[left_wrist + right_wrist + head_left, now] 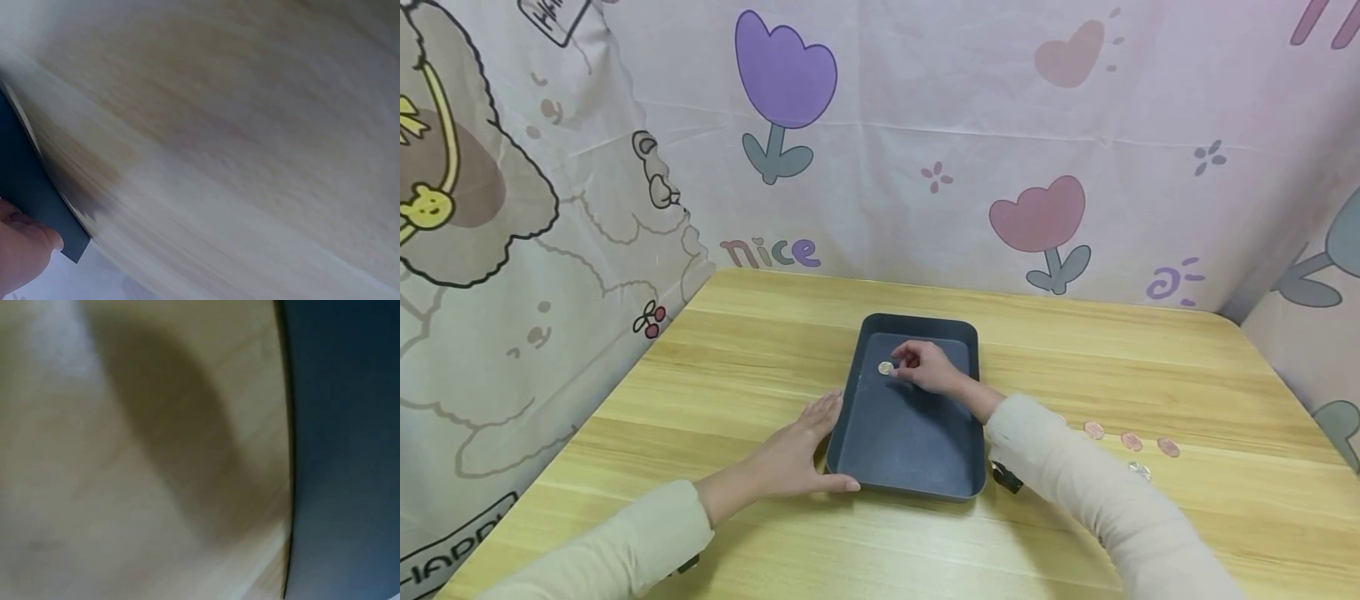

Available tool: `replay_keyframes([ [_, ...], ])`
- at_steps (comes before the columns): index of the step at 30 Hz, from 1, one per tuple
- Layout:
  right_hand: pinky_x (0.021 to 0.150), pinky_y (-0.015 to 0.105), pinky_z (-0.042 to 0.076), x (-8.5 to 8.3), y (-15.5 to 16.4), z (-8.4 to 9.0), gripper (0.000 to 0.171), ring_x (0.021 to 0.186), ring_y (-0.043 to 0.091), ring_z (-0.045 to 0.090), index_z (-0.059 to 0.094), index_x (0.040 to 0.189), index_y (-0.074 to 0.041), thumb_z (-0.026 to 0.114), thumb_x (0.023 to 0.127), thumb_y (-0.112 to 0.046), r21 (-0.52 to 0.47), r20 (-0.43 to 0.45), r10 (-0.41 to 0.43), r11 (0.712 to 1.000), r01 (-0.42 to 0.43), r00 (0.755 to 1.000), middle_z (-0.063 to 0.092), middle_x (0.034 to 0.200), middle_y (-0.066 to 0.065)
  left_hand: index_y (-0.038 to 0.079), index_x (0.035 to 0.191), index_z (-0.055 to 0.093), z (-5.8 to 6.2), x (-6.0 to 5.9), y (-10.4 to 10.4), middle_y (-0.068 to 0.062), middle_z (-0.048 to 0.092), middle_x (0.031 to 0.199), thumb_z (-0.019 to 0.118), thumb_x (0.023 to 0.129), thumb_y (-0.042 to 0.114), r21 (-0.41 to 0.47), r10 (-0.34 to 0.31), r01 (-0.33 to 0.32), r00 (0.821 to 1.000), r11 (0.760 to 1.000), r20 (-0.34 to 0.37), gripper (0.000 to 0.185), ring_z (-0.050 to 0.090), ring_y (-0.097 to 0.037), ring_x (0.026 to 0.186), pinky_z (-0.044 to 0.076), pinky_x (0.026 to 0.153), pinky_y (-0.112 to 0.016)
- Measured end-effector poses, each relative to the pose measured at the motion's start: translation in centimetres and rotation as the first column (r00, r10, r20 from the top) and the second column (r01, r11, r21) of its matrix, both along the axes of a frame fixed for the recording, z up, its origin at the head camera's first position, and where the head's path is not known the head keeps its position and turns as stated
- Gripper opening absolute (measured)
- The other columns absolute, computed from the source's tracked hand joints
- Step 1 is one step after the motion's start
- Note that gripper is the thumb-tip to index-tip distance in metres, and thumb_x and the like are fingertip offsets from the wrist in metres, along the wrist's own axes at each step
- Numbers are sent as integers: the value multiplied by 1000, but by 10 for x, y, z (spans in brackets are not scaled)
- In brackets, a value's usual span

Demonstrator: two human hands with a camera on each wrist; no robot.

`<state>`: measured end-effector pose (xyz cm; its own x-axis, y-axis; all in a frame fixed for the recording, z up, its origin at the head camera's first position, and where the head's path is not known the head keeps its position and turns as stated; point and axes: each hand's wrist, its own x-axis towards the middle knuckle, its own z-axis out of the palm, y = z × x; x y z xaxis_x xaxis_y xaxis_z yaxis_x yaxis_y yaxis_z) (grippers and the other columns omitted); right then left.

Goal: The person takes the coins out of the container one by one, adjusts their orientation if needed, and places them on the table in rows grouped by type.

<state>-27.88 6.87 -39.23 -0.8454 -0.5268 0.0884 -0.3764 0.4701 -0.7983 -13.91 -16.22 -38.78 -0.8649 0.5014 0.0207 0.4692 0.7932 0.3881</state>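
Observation:
A dark grey tray (850,392) lies on the wooden table (700,392) in the head view. My right hand (901,364) reaches into the tray's far end and pinches a small silver coin (886,367) at its fingertips, just above or on the tray floor. With fingers straight, my left hand (820,442) lies flat against the tray's near left corner, its thumb along the front rim. The left wrist view shows that tray corner (31,187) beside a fingertip (22,250). The blurred right wrist view shows only the tray's side (344,456) and the table.
Three pinkish coins (1131,441) and one silver coin (1139,471) lie on the table right of the tray, past my right sleeve. Patterned cloth walls (925,125) close in the table at the back and on both sides.

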Motion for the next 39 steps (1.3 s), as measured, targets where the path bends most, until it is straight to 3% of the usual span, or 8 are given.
replay_keyframes([
  [10,57,19,38,-4,-7,-1,38,65,10,47,57,120,5,64,87,-10,191,1,72,979,-71,997,59,79,9,-1,147,15,-1,1,0,-15,13,155,63,71,68,2,-2,2,1000,1000,-12,113,15,-31,143,19,117,-45],
  [21,60,19,40,2,-6,-4,23,67,9,48,67,104,0,67,84,-11,184,-1,58,981,-57,998,62,81,9,-1,147,15,-2,0,0,-15,13,155,62,71,69,-8,-3,3,1000,1000,-15,113,16,-31,143,19,117,-46],
  [39,61,20,39,22,-13,-6,18,69,10,47,68,99,-8,69,83,-16,247,-111,115,965,-85,987,59,81,3,-2,146,16,-4,0,0,-16,15,155,63,71,68,18,-10,11,1000,1000,-23,113,17,-31,143,20,116,-46],
])
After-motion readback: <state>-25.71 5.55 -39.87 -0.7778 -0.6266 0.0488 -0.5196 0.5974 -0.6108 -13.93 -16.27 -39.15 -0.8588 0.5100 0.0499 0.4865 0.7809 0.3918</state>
